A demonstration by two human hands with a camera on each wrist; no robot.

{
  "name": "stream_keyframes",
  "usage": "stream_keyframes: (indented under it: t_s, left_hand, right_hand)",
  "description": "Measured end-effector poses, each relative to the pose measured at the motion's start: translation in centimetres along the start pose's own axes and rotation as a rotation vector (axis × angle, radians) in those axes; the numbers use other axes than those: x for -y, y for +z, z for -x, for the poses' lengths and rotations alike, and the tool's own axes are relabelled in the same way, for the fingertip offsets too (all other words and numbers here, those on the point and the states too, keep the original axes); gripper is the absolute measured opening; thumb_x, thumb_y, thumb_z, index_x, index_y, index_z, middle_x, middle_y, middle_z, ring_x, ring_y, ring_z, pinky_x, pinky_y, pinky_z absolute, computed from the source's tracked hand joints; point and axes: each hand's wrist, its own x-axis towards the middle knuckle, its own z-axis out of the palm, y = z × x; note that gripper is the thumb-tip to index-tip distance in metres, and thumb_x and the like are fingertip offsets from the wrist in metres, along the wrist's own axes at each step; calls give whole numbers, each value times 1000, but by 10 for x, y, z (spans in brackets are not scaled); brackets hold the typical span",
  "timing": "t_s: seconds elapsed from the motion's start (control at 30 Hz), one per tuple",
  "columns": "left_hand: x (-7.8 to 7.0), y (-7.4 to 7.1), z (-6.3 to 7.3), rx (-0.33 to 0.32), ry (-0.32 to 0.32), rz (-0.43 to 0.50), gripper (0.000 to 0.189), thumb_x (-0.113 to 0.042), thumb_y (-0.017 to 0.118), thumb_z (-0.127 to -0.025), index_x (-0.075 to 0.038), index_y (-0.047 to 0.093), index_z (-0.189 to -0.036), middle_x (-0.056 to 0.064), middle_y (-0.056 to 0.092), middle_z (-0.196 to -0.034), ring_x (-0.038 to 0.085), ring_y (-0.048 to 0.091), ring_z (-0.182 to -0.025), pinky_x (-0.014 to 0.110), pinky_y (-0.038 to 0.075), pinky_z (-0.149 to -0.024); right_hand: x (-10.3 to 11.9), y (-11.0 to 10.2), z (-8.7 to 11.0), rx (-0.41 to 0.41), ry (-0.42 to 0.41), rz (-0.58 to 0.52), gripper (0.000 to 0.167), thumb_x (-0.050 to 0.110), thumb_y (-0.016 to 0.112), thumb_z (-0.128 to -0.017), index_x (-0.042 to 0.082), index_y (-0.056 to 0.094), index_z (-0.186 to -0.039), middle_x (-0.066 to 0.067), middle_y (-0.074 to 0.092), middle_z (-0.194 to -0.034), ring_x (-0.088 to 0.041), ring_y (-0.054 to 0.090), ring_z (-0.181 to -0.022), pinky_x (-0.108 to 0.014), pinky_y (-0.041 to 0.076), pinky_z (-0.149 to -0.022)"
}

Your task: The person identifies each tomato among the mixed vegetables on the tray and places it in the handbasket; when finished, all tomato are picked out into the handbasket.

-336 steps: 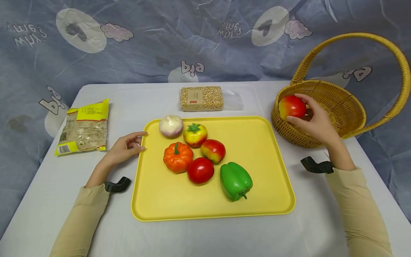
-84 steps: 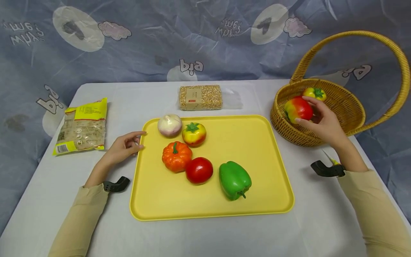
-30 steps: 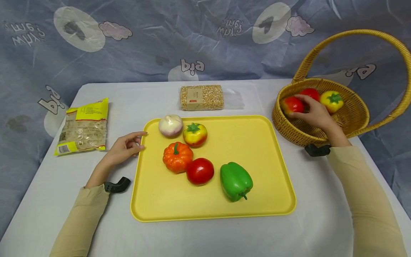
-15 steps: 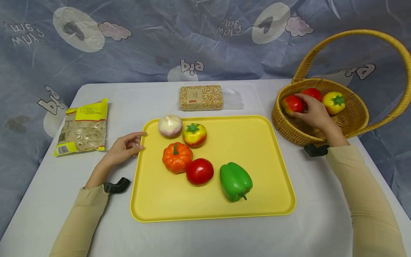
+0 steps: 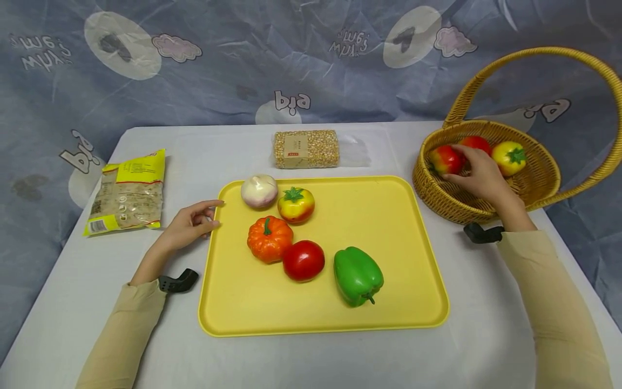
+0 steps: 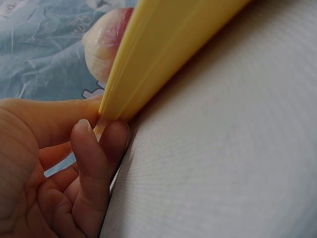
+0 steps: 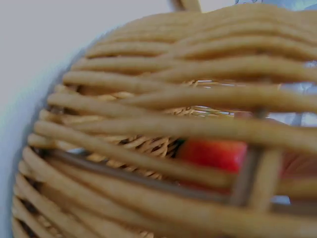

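Observation:
In the head view, my right hand [image 5: 480, 174] is inside the wicker basket [image 5: 437, 197], thumb and fingers around a red-and-yellow fruit [image 5: 445, 160]. A red fruit [image 5: 476, 143] and a yellow one with a green calyx [image 5: 508, 158] lie beside it. Through the weave, the right wrist view shows red fruit [image 7: 213, 154]. My left hand [image 5: 188, 224] pinches the left rim of the yellow tray [image 5: 389, 216]; its fingers [image 6: 91, 161] are at the rim in the left wrist view. On the tray are a garlic bulb [image 5: 259, 191], pumpkin [image 5: 269, 239], red tomato [image 5: 303, 261] and green bell pepper [image 5: 358, 276].
A yellow-red fruit with green leaves [image 5: 296, 205] is also on the tray. Behind it lies a clear bag of corn kernels [image 5: 316, 148]. A yellow-labelled packet [image 5: 128, 193] rests at far left. The basket's tall handle [image 5: 559, 51] arches over its opening.
Since the oldest frame, one red-and-yellow fruit has left the tray. More fruit lies in the basket, where the yellow one has rolled right. My right hand has just shifted slightly right; my left stays put.

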Motion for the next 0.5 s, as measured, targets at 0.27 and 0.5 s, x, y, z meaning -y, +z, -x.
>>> stream_keyframes:
  t_s: [0.27, 0.5]
  left_hand:
    - [-2, 1, 0, -3, 17, 12, 46, -3, 60, -88, 4, 48, -132, 1, 49, -86, 4, 46, -53, 22, 45, -49]
    - [0, 0, 1, -1, 8, -3, 46, -4, 60, -89, 3, 47, -133, 1, 49, -87, 4, 46, -54, 22, 45, -50]
  right_hand:
    - [11, -6, 14, -92, 19, -16, 67, 17, 68, -85, -1, 35, -141, -34, 38, -136, -49, 33, -122, -66, 27, -99]
    - [29, -9, 30, -273, -21, -78, 59, 11, 65, -86, 3, 42, -139, -28, 44, -134, -45, 38, -121, -46, 39, -99]
